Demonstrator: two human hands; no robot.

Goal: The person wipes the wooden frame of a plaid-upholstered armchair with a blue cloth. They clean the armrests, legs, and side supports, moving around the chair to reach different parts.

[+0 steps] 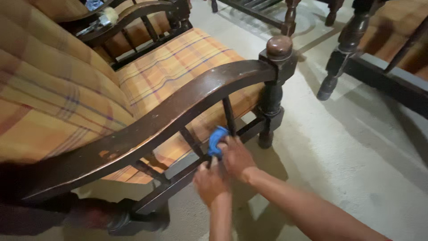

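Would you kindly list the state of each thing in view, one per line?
Blue cloth: bunched, pressed against the chair's lower side rail.
Right hand: gripping the cloth.
Left hand: on the rail, just below the cloth; blurred.
Armchair: upright on the floor, armrest finish scuffed.
Seat cushion: in place, unoccupied.

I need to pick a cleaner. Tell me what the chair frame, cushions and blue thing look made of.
Armrest: dark varnished wood, glossy, with worn pale chips.
Seat cushion: woven fabric, orange plaid.
Blue thing in the right hand: probably soft cloth, crumpled; blurred.
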